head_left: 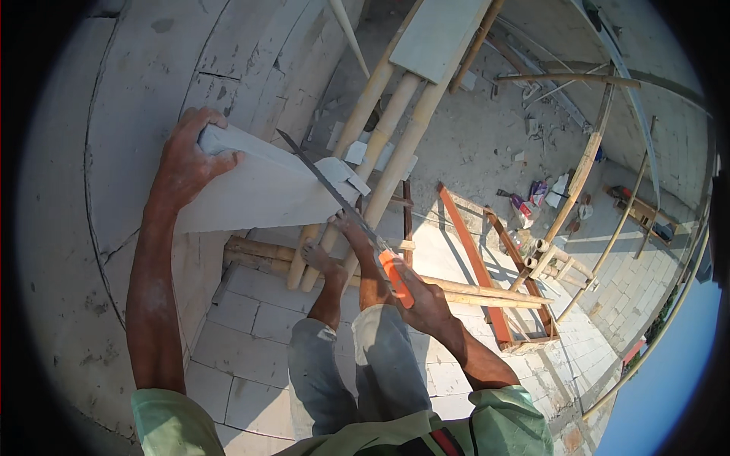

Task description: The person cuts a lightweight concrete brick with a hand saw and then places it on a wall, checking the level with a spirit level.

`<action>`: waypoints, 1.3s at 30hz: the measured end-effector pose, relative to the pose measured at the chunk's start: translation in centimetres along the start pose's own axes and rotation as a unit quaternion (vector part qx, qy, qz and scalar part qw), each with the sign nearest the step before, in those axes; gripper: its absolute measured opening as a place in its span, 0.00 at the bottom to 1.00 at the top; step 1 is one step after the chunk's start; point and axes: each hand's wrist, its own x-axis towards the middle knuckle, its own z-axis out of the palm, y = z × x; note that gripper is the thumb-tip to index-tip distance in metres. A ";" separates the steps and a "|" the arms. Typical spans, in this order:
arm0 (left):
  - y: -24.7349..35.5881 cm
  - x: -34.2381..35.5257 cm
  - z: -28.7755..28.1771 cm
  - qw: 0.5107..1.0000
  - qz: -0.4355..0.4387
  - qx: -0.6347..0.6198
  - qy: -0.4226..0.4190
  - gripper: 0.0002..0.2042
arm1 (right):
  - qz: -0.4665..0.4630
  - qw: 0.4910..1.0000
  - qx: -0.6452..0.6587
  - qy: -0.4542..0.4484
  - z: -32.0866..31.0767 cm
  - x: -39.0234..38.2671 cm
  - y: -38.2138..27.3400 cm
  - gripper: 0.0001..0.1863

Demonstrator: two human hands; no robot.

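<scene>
A white lightweight concrete block (251,178) extends from the wall side toward the bamboo poles. My left hand (190,156) grips its upper left corner, with the thumb and fingers wrapped over the edge. In my right hand (423,302) is the handsaw (396,278), held by its orange handle. The long, dark blade slants up and left across the block's right end, near small white offcuts (353,178). Whether the teeth are in a cut cannot be made out. My bare feet (323,260) are below the block, by the poles.
Bamboo poles (391,118) carry a pale board (437,38) at the top. A block wall (152,76) rises close on the left. To the right stands a red-brown frame (475,266). Rubble and bags (525,209) lie on the ground far below, beside more bamboo scaffolding (582,178).
</scene>
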 end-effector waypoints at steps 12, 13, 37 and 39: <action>0.8 1.3 -0.4 0.996 -0.078 -0.021 -0.036 0.21 | 0.053 0.996 0.001 -0.077 -2.8 0.0 -1.2 0.39; 0.9 1.3 -0.2 0.998 -0.054 -0.021 -0.026 0.21 | 0.066 0.996 0.013 -0.056 -2.9 0.8 -1.3 0.37; 0.9 0.8 0.1 0.999 -0.021 -0.038 0.031 0.18 | 0.152 0.979 -0.061 -0.122 -0.3 7.5 -2.0 0.30; 0.4 0.9 0.1 0.999 -0.016 -0.001 0.031 0.18 | 0.187 0.964 -0.087 -0.166 -3.2 4.5 -5.0 0.28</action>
